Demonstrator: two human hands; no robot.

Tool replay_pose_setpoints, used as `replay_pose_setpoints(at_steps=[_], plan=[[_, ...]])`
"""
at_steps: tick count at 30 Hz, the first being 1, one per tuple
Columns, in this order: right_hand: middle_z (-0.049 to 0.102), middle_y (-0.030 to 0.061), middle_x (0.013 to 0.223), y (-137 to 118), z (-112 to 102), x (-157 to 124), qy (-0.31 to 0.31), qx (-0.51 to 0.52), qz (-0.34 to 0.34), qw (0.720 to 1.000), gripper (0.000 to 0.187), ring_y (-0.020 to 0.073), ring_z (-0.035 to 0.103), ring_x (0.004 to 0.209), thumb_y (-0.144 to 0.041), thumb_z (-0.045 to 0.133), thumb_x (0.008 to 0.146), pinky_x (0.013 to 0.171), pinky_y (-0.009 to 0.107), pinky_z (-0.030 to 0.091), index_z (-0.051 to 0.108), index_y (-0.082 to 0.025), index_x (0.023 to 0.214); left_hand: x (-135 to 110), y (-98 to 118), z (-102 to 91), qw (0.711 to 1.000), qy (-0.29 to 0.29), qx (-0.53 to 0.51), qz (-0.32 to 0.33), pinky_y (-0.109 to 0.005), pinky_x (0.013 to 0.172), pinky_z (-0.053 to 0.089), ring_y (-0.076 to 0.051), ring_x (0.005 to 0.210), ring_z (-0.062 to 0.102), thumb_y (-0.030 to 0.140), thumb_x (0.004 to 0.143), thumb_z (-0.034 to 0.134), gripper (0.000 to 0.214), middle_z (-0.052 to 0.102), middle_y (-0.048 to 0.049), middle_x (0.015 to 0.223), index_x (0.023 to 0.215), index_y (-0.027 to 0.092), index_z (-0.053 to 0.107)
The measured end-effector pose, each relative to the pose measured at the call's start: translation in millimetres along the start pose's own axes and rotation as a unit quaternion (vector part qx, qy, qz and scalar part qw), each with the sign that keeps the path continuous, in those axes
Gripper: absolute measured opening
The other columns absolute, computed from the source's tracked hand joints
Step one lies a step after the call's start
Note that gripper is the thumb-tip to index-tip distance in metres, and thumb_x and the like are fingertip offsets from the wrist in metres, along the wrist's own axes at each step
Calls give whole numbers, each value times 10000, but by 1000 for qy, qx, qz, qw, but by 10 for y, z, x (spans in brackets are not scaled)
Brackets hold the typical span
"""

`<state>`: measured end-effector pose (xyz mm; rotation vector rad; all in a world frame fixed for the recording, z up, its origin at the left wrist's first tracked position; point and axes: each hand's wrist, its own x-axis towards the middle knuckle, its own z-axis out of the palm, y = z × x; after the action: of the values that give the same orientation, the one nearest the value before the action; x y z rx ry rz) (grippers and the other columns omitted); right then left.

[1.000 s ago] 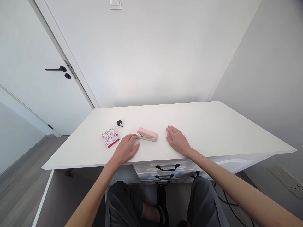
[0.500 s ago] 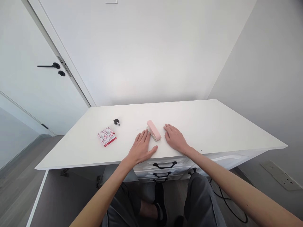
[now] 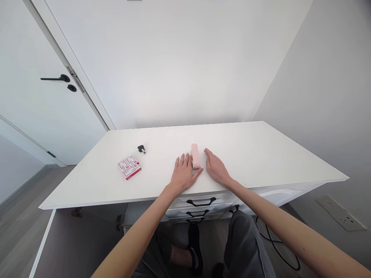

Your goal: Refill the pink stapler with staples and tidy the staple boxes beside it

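A pink stapler (image 3: 195,155) lies on the white cabinet top (image 3: 243,150), its long side running away from me. Close along its left side is my left hand (image 3: 184,173), palm down, fingers stretched and apart, with the thumb at the stapler's near end. My right hand (image 3: 216,166) rests on its edge just to the right, fingers extended, a small gap between it and the stapler. Neither hand is wrapped around anything. The stapler's lower left part is partly hidden by my left fingers.
To the left lie several red-and-white small boxes or packets (image 3: 129,166) side by side, with a black-headed key (image 3: 141,149) behind them. Drawers with black handles (image 3: 201,202) sit under the front edge. A cabinet door (image 3: 72,243) stands open at lower left.
The stapler has turned from slanted to nearly straight away from me and shifted slightly right. My left hand moved right with it; my right hand tipped onto its edge, fingers straighter.
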<state>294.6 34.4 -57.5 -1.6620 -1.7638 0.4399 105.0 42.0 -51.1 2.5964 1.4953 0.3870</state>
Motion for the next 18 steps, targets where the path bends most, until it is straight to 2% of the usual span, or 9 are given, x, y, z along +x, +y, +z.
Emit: replay_pose_setpoints(at_steps=[4,9,15,18], plan=[[506,96,1590,-33,-46,3,19,55,28,998,565,253,456,1481,-417,250,1074,1244,460,331,410,-192,1567,33,30,53,1000,11,-5,15,-575,1294,121,-355,1606,136,770,983,201,904,248,-147,1712,1658,169,203],[507,86,1592,-83,-115,-13,11,104,45,993,635,242,460,1479,-564,265,1067,1243,432,334,439,-197,1556,-14,28,14,1000,8,-5,25,-534,1300,156,-336,1601,174,778,980,205,915,280,-147,1703,1650,155,230],[503,79,1595,-120,-139,-27,-20,88,27,996,672,271,459,1481,-635,350,1034,1240,466,326,440,-231,1563,-69,61,-19,999,3,6,41,-543,1302,170,-328,1604,160,718,1014,211,851,282,-146,1700,1651,155,236],[498,71,1600,-140,-158,-32,-30,88,31,995,676,283,448,1486,-652,331,1033,1246,488,308,461,-241,1555,-149,73,-20,999,8,-3,53,-530,1302,197,-318,1603,168,693,1027,222,839,275,-163,1698,1657,139,207]])
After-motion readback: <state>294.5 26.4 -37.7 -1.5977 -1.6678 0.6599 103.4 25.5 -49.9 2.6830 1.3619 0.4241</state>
